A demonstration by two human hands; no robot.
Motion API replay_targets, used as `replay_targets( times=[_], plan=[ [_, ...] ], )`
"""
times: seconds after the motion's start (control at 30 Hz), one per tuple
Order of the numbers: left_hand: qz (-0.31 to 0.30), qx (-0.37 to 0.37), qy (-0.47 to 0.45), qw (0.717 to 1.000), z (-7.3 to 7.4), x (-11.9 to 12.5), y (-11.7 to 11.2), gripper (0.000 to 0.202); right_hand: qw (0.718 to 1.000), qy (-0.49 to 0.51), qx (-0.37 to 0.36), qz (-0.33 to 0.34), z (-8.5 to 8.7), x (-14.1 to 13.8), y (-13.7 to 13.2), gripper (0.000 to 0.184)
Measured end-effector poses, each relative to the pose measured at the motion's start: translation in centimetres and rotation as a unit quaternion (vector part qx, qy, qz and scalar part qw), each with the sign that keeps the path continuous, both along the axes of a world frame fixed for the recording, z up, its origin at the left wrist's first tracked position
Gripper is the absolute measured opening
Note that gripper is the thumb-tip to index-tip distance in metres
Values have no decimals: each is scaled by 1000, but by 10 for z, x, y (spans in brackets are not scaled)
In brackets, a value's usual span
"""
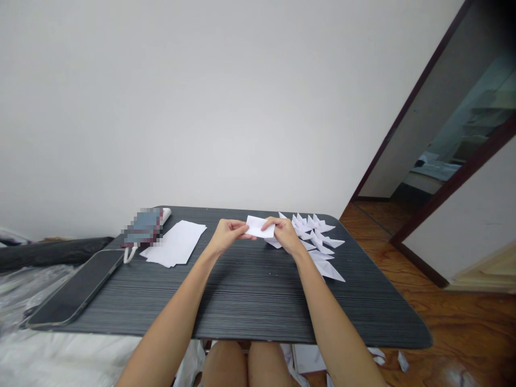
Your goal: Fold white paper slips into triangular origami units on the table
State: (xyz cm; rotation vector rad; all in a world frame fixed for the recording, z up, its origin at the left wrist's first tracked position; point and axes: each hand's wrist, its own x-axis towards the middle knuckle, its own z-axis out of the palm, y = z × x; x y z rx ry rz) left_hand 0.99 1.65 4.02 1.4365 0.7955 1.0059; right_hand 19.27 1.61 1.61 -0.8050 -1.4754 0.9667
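A small folded sheet of white paper is held up above the table between both hands. My left hand pinches its left edge between thumb and fingers. On the right side my right hand grips it, the thumb lying across its face. Just behind and beside my right hand stand several folded white paper boats, partly hidden by that hand and forearm. To the left of my left hand lies a stack of plain white paper sheets.
The dark table has rounded corners and meets a white wall. A phone lies at its left edge, near a blurred-out item with a white cable. Paper scraps are on the wooden floor at right.
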Motion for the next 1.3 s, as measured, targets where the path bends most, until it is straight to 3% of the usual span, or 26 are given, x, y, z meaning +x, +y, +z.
replay_targets(
  times=[0.17,0.33,0.47,0.63,0.9,1.07,1.3],
  plan=[
    [-16,71,72,995,-3,-3,1,23,999,-5,-2,-34,11,3,-6,23],
    [-73,138,175,972,-4,1,-4,21,987,-154,-32,-25,15,-12,-12,25],
    [-73,160,204,963,-3,2,-6,21,983,-182,15,-34,11,-17,-11,21],
    [-83,145,183,969,-2,1,-6,20,965,-219,100,-102,5,-21,-11,22],
    [-145,39,104,983,3,-2,-6,27,956,-220,111,-159,4,-24,-13,24],
    [-131,52,114,983,3,1,-7,35,962,-212,106,-136,4,-30,-15,23],
    [-57,112,118,985,-1,-4,-2,31,985,-166,5,-48,8,-20,-12,23]
  ],
)
